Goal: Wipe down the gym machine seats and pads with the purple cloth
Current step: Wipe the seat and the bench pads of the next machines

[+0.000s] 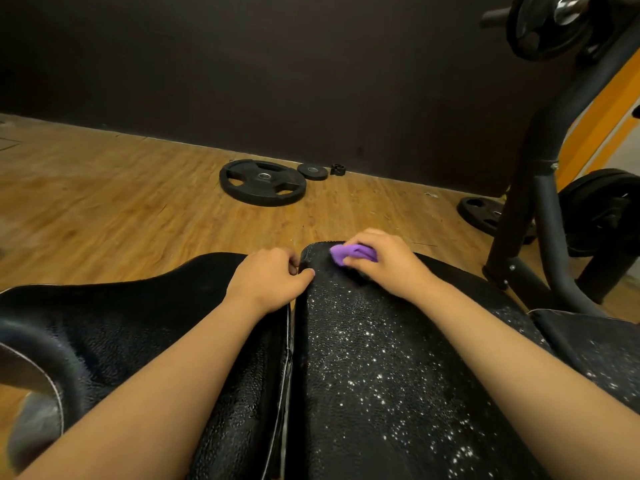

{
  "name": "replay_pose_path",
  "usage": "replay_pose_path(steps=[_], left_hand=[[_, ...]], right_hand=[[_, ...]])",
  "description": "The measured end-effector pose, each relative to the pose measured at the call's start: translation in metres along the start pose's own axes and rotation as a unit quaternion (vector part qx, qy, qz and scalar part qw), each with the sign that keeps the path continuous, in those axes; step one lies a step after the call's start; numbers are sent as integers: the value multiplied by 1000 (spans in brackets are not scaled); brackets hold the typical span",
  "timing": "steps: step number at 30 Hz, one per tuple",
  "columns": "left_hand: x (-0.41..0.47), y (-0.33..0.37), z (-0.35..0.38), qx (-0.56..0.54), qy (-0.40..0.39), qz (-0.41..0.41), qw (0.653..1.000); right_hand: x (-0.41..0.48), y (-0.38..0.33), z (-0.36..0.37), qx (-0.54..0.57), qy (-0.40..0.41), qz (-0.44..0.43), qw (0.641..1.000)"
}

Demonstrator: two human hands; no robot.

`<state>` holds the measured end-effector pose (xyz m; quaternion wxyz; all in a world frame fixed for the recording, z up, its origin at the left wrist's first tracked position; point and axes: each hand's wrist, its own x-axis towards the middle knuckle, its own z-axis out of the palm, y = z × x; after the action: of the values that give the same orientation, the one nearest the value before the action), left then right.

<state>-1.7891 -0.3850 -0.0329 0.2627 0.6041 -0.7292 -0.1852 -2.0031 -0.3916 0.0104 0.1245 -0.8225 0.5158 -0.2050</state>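
Two black padded surfaces lie side by side below me. The right pad (374, 358) is speckled with bright wet-looking spots. The left pad (138, 323) is dull and textured. My right hand (384, 263) presses a bunched purple cloth (346, 252) onto the far end of the right pad. My left hand (268, 280) rests at the gap between the two pads, its fingers curled over the right pad's far corner edge.
A large black weight plate (262, 181) lies on the wooden floor ahead, with a small plate (312, 171) and a collar (337, 169) beside it. A dark machine frame (540, 174) with loaded plates (602, 209) stands at the right. A dark wall runs behind.
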Motion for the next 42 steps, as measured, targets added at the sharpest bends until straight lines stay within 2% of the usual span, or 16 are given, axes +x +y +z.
replay_pose_path(steps=[3,5,13,16,22,26,32,34,38,42], left_hand=[[1,-1,0,1,-2,1,1000],[2,0,0,0,-2,1,1000],[-1,2,-3,-3,-17,5,1000],[-5,2,-4,18,-30,24,999],[-15,1,-25,85,83,90,989],[-27,-22,-29,113,86,95,985],[-28,-31,-27,75,90,86,989],[-29,-33,-26,75,90,91,989],[-30,-35,-27,74,92,92,989],[-30,-35,-26,63,93,88,990]], right_hand=[[16,13,-3,-30,53,53,997],[28,10,4,-43,59,56,996],[18,-29,21,2,-26,-56,998],[9,-25,17,31,-46,-58,997],[54,-29,19,-60,-20,-26,998],[70,-36,25,-127,-68,-52,988],[44,-59,24,-114,-211,-135,961],[46,-61,22,-114,-235,-130,956],[77,-58,22,-135,-206,-86,965],[102,-61,26,-195,-261,-60,943]])
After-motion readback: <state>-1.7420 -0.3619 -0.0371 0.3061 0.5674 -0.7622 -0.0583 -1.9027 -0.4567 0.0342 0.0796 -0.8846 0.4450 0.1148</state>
